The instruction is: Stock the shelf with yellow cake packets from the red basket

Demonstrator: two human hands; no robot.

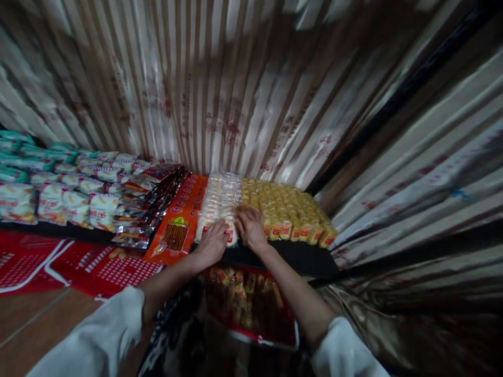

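My left hand (212, 243) lies against the front of the white snack packs (220, 201), its fingers stretched forward and somewhat bent over a pack with a red and yellow label. My right hand (251, 226) rests where the white packs meet the yellow snack packs (281, 204), with its fingers apart and touching the packs. Both hands appear open, laid on the packs from either side. The fingertips are partly blurred and dim. Just left of the white packs lies an orange snack bag (175, 230) with a picture of brown sticks.
Dark shiny packets (157, 196), white snack bags (78, 204) and green packets (27, 157) fill the shelf's left. Below the black shelf (291, 256) are red baskets (113, 269), one holding yellow packs. Striped plastic sheeting (220, 89) hangs behind; a dark pole (377, 115) slants at right.
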